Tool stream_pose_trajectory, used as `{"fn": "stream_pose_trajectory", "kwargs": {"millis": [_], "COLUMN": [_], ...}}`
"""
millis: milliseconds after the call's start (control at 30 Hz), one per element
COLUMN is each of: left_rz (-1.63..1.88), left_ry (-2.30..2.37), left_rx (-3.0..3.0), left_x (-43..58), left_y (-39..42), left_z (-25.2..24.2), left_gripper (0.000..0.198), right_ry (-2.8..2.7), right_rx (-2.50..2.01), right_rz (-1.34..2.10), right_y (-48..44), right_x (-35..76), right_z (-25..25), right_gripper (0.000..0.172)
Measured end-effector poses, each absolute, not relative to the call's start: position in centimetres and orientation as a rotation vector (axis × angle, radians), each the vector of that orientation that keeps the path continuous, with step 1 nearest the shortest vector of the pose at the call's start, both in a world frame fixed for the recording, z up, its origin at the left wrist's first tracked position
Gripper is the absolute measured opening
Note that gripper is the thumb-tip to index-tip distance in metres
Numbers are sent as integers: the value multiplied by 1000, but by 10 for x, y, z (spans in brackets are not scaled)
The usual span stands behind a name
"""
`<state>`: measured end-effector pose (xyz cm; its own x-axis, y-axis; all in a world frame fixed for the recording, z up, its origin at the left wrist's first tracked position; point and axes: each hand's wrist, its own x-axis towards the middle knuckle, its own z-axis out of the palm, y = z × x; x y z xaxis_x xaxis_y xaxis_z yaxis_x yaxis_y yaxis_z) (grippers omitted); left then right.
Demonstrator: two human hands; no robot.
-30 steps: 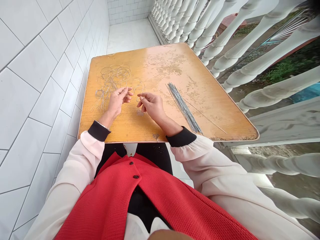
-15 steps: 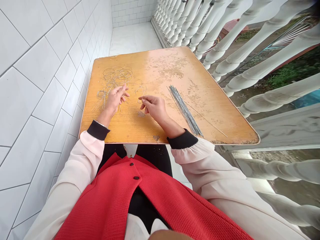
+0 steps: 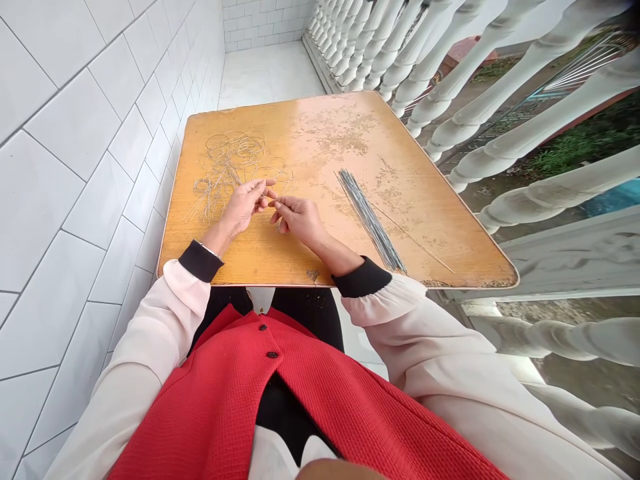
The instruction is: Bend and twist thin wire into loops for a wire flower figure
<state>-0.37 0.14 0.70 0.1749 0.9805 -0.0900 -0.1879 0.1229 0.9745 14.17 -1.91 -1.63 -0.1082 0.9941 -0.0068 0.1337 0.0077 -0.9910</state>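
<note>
My left hand (image 3: 247, 204) and my right hand (image 3: 299, 219) meet above the left half of the table, fingertips almost touching. Thumb and forefinger of the right hand are pinched on a thin wire, barely visible at this size. The left hand's fingers are bent around the same spot and seem to grip the wire too. Behind and beside the left hand lies a loose pile of bent wire loops (image 3: 236, 148), some with straight ends spread toward me. To the right of my right hand rests a bundle of straight grey wires (image 3: 373, 220).
A single straight wire (image 3: 413, 238) lies right of the bundle. The wooden table (image 3: 345, 110) has worn, peeling patches. A white tiled wall (image 3: 95, 187) runs along the left, and a white baluster railing (image 3: 505, 150) along the right.
My hands have come together: the left moved slightly right and the right slightly left, so the fingertips now meet. The pile and the bundle stay where they were.
</note>
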Motion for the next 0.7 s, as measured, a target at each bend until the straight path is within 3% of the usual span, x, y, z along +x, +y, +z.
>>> {"fn": "stream_pose_trajectory", "kwargs": {"millis": [233,433,700], "left_rz": [1087,1135,932], "left_ry": [1286,1687,1610], "left_rx": [1362,2124,2433], "left_x": [-18,-32,-34], "left_y": [14,26,33], "left_z": [3,-4,-3], "left_gripper": [19,44,32], "right_ry": [-1360,-1485,-1617], "right_rx": [-1313,-1372,-1203], "right_rz": [1190,1092,1200], "right_y": [-19,-20,-25], "right_x": [147,147,149], "right_z": [-10,-9,-9], "right_gripper": [20,21,21]}}
